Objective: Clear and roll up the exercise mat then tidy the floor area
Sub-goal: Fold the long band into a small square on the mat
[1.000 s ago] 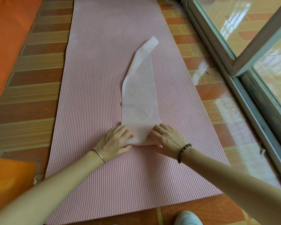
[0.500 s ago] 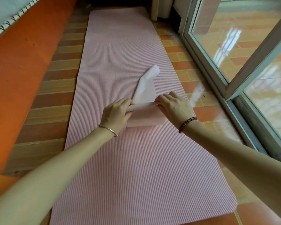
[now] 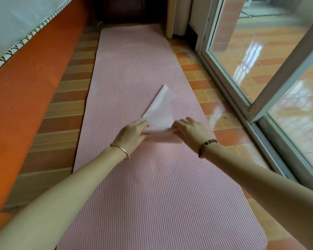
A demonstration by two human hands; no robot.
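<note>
A long pink ribbed exercise mat [image 3: 134,69] lies flat on the tiled floor, running away from me. In its middle lies a pale pink stretch band [image 3: 160,110], folded over on itself, its far end pointing up and away. My left hand [image 3: 133,134] pinches the band's near left corner. My right hand [image 3: 190,131] pinches the near right corner. Both hands hold the folded near edge just above the mat.
An orange mattress [image 3: 22,105] with a white sheet borders the left side. A sliding glass door [image 3: 260,73] and its track run along the right. Brown tiled floor [image 3: 61,112] shows on both sides of the mat. A dark recess and pillar stand at the far end.
My hands lifted the band's near end off the mat and carried it away from me, folding the band over itself. The view tilted up, showing the mat's far end.
</note>
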